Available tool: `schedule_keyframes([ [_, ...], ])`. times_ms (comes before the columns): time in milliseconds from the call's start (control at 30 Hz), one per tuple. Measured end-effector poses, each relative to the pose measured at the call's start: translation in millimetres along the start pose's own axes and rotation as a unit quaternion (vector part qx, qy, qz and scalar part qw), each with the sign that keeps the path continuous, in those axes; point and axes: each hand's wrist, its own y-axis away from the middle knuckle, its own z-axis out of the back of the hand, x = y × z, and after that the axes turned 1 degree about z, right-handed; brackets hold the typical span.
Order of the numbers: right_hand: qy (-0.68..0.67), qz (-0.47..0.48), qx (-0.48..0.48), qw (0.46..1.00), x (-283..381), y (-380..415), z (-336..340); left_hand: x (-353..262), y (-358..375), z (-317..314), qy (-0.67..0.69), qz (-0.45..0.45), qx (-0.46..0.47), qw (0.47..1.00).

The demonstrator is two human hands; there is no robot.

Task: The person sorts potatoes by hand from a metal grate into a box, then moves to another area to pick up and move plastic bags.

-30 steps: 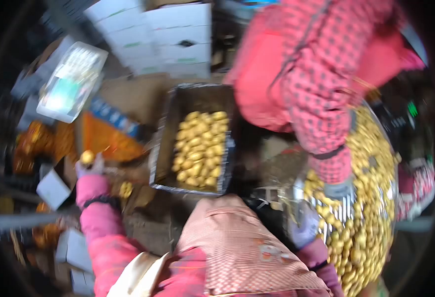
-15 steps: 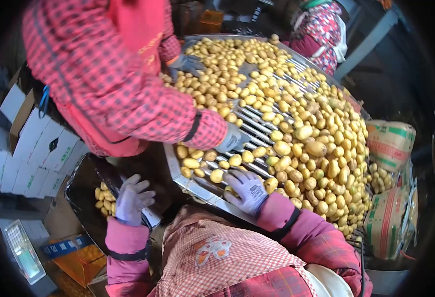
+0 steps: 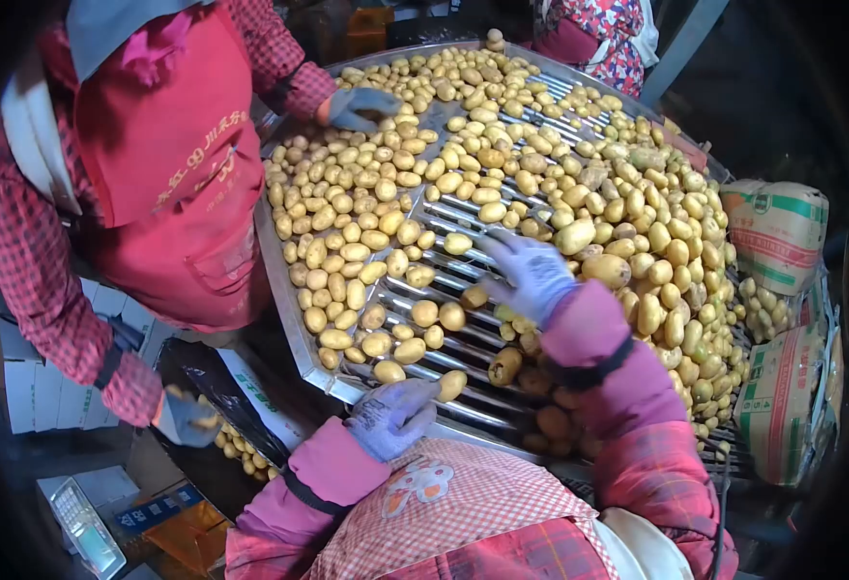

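Note:
My left hand (image 3: 392, 418), in a pale purple glove, is at the near edge of a metal sorting table (image 3: 281, 290). Its fingers are partly spread, the tips beside a yellow potato (image 3: 451, 386). Farther over the metal rollers (image 3: 458, 345) reaches my right hand (image 3: 532, 277), gloved alike. Its fingers are stretched out and apart, close to another potato (image 3: 474, 296); I see nothing gripped. Small potatoes (image 3: 337, 227) lie in a dense layer left of the rollers. A larger heap of potatoes (image 3: 661, 261) rises on the right.
Across on the left, a co-worker in a red apron (image 3: 183, 174) has one gloved hand (image 3: 361, 108) on the potatoes and another (image 3: 186, 419) by a black-lined box (image 3: 216, 372). A scale (image 3: 86, 527) stands lower left. Printed cartons (image 3: 777, 232) are at right. Another person (image 3: 603, 39) is behind.
My right hand has moved forward over the rollers. My left hand has moved right, from near the box to the table edge. The co-worker's hand has left the rollers; potatoes have shifted.

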Motion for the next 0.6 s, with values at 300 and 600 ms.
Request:
schedule_keyframes([
  [300, 0.051, -0.125, 0.211, 0.968, 1.1, 53.9, -12.1, 10.7, -37.9, -7.6, -0.098, -0.001, 0.216, 0.971],
  [600, -0.323, -0.210, -0.103, 0.917, 6.2, 1.0, -42.6, 15.8, -91.8, 57.5, 0.026, 0.207, 0.072, 0.975],
])
